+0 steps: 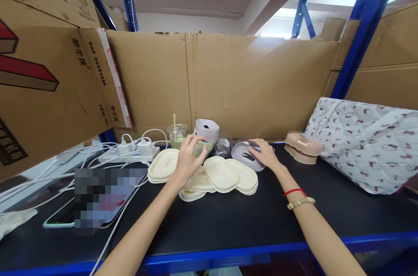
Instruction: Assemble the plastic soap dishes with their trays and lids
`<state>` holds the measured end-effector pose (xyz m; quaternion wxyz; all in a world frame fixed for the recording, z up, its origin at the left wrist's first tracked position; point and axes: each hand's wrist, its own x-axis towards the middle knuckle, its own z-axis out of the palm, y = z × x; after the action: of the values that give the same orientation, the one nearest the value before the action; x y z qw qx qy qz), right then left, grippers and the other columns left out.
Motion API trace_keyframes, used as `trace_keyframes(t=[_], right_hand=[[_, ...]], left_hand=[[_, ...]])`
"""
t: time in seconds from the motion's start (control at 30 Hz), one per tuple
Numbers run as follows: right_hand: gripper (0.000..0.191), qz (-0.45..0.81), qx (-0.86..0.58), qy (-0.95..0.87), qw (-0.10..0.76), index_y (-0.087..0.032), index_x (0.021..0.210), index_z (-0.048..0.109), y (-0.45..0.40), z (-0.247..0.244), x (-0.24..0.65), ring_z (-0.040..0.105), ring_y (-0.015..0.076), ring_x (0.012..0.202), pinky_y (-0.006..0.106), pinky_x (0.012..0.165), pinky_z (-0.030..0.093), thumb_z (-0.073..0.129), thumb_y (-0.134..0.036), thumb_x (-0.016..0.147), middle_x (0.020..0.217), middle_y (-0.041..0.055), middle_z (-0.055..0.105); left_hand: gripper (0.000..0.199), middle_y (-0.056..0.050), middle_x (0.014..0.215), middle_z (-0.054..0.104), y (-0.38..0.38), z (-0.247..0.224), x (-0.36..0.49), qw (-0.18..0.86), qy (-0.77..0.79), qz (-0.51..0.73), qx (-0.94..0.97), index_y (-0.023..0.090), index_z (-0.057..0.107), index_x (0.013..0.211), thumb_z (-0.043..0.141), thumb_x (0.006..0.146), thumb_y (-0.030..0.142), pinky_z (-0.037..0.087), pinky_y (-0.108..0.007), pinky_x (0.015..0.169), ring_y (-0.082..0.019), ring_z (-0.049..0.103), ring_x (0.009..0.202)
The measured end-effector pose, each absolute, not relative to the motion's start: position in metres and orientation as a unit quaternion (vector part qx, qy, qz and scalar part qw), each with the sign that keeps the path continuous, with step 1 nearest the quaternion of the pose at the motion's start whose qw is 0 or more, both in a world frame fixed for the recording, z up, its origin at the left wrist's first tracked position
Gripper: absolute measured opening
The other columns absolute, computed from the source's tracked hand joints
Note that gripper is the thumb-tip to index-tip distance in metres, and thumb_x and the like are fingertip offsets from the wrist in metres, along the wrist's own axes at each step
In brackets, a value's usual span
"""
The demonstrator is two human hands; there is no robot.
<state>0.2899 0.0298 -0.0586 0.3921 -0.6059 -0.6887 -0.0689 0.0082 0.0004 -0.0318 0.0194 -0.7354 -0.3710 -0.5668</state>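
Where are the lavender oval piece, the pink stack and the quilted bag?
Lavender oval piece (238, 154): head view, left of its dark slot.
Pink stack (306, 147): head view, upper piece.
Quilted bag (365, 145): head view, middle of patterned side.

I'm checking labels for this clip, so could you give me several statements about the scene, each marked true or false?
1. The right hand is at the pale purple oval piece. True.
2. The red cord is worn on the left wrist. False: the red cord is on the right wrist.
3. A straw stands in the clear cup. True.
4. The patterned quilted fabric is at the left end of the table. False: the patterned quilted fabric is at the right end.
5. Several cream oval pieces overlap on the black tabletop. True.
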Motion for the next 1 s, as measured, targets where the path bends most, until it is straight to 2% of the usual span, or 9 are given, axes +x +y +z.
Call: trace_keyframes(t=[0.13,0.23,0.33,0.5,0.63,0.73,0.8,0.9,1.0], right_hand=[[0.024,-0.008,-0.636,-0.7,0.324,-0.022,0.096,0.067,0.03,-0.065,0.282,0.059,0.0257,0.103,0.039,0.085,0.047,0.055,-0.032,0.077,0.108,0.009,0.065],[0.02,-0.017,-0.644,-0.689,0.334,-0.022,0.091,0.069,0.029,-0.063,0.284,0.061,0.0242,0.099,0.035,0.082,0.048,0.055,-0.026,0.076,0.104,0.0083,0.066],[0.021,-0.037,-0.644,-0.682,0.345,-0.023,0.085,0.07,0.029,-0.059,0.284,0.063,0.022,0.091,0.032,0.075,0.049,0.053,-0.019,0.074,0.098,0.0058,0.068],[0.024,-0.036,-0.672,-0.655,0.344,-0.025,0.083,0.07,0.021,-0.051,0.278,0.065,0.019,0.08,0.028,0.063,0.046,0.05,-0.015,0.074,0.092,0.0027,0.07],[0.024,-0.05,-0.694,-0.627,0.352,-0.026,0.08,0.071,0.018,-0.048,0.278,0.065,0.021,0.079,0.029,0.059,0.044,0.049,-0.017,0.073,0.088,0.0028,0.07],[0.024,-0.068,-0.682,-0.618,0.384,-0.027,0.075,0.07,0.022,-0.051,0.281,0.063,0.0221,0.075,0.03,0.057,0.042,0.048,-0.019,0.072,0.083,0.0036,0.07],[0.025,-0.091,-0.664,-0.609,0.425,-0.027,0.073,0.069,0.025,-0.054,0.285,0.062,0.022,0.071,0.03,0.055,0.041,0.046,-0.02,0.073,0.079,0.004,0.069],[0.026,-0.128,-0.652,-0.569,0.484,-0.026,0.075,0.069,0.026,-0.053,0.292,0.06,0.0216,0.069,0.031,0.055,0.04,0.043,-0.022,0.074,0.079,0.0053,0.068],[0.026,-0.126,-0.659,-0.552,0.495,-0.024,0.075,0.069,0.023,-0.046,0.303,0.06,0.0217,0.071,0.032,0.058,0.042,0.043,-0.021,0.074,0.08,0.006,0.068]], left_hand=[[0.025,-0.01,0.105,0.059,0.012,-0.032,0.01,0.088,-0.404,-0.501,-0.761,0.02,0.06,0.103,0.05,0.081,0.026,0.044,-0.038,0.086,-0.023,0.057,0.101],[0.039,-0.015,0.126,0.05,0.026,-0.026,0.021,0.068,-0.457,-0.48,-0.746,0.02,0.054,0.118,0.055,0.08,0.031,0.04,-0.045,0.095,-0.028,0.048,0.119],[0.048,-0.017,0.135,0.042,0.038,-0.017,0.032,0.006,-0.511,-0.474,-0.717,0.022,0.051,0.123,0.06,0.078,0.035,0.036,-0.048,0.098,-0.032,0.038,0.129],[0.028,-0.015,0.128,0.049,0.041,-0.014,0.039,-0.089,-0.536,-0.46,-0.702,0.02,0.059,0.108,0.057,0.081,0.026,0.039,-0.042,0.098,-0.027,0.049,0.12],[0.018,-0.011,0.131,0.049,0.032,-0.015,0.034,-0.107,-0.478,-0.556,-0.671,0.022,0.06,0.095,0.06,0.077,0.024,0.037,-0.039,0.1,-0.025,0.047,0.123],[0.018,-0.01,0.135,0.045,0.023,-0.013,0.029,-0.134,-0.4,-0.66,-0.622,0.021,0.058,0.089,0.065,0.073,0.023,0.035,-0.037,0.102,-0.024,0.042,0.127],[0.023,-0.01,0.128,0.051,0.018,-0.011,0.026,-0.21,-0.345,-0.71,-0.577,0.02,0.056,0.086,0.068,0.068,0.023,0.04,-0.035,0.098,-0.021,0.05,0.119],[0.03,-0.004,0.102,0.062,0.011,-0.007,0.02,-0.39,-0.296,-0.732,-0.473,0.019,0.051,0.081,0.074,0.061,0.025,0.046,-0.032,0.089,-0.017,0.061,0.098],[0.028,-0.002,0.087,0.065,0.005,-0.004,0.013,-0.546,-0.242,-0.702,-0.388,0.019,0.048,0.074,0.073,0.065,0.028,0.048,-0.03,0.089,-0.015,0.063,0.092]])
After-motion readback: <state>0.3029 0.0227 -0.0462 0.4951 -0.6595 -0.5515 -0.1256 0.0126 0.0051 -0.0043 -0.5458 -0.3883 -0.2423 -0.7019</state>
